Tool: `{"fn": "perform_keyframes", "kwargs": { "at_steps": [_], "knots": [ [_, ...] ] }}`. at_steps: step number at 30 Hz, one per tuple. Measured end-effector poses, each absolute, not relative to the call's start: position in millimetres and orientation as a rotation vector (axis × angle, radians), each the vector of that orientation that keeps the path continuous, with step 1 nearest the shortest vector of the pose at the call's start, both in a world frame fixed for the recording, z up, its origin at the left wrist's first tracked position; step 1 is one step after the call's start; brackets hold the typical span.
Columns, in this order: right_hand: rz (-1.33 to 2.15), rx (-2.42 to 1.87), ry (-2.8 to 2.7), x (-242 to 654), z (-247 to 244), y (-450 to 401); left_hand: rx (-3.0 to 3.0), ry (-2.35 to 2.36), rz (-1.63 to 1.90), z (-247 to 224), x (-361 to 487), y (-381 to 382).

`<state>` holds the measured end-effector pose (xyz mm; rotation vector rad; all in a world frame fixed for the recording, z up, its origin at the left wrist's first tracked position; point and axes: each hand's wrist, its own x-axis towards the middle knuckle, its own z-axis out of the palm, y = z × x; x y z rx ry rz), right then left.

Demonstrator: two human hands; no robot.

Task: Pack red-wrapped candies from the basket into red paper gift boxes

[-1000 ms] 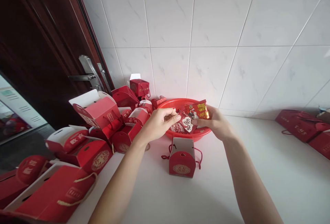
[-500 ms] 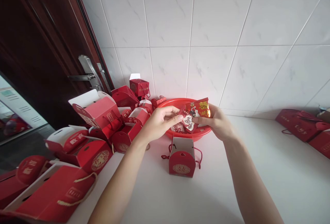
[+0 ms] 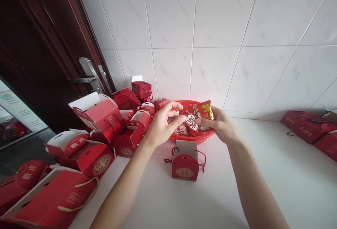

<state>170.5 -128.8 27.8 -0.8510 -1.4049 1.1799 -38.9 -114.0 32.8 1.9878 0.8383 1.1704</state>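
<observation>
A red plastic basket (image 3: 193,139) by the wall holds several wrapped packets. Over its right side my right hand (image 3: 222,123) is closed on red and gold packets (image 3: 204,111), thumb on top. My left hand (image 3: 165,122) is over the basket's left side, its thumb at the edge of a packet with a white heart-shaped label (image 3: 191,120). The left index finger is lifted and curved away from the thumb; whether the other fingers grip anything is hidden. In front of the basket stands a small open red box (image 3: 185,167) with cord handles.
Many red gift boxes (image 3: 100,111) are piled on the left, several with open lids. More red boxes (image 3: 302,127) lie at the right by the tiled wall. A dark door with a metal handle (image 3: 89,78) stands at the left.
My left hand's index finger has lifted and its fingers have spread a little. The heart-labelled packet has tilted slightly, and my right hand has barely moved.
</observation>
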Motion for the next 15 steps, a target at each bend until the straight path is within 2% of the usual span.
{"fn": "perform_keyframes", "kwargs": {
  "at_steps": [4, 8, 15],
  "knots": [
    [1.193, -0.84, -1.423, 171, 29, -130, 2.06, 0.833, 1.107, 35, -45, -112],
    [1.168, -0.938, -1.524, 174, 32, -132, 2.243, 0.83, 0.894, 42, -60, -107],
    [0.813, -1.28, -1.822, 169, 27, -132, 2.466, 1.059, 0.37, 38, -66, -106]
  ]
}}
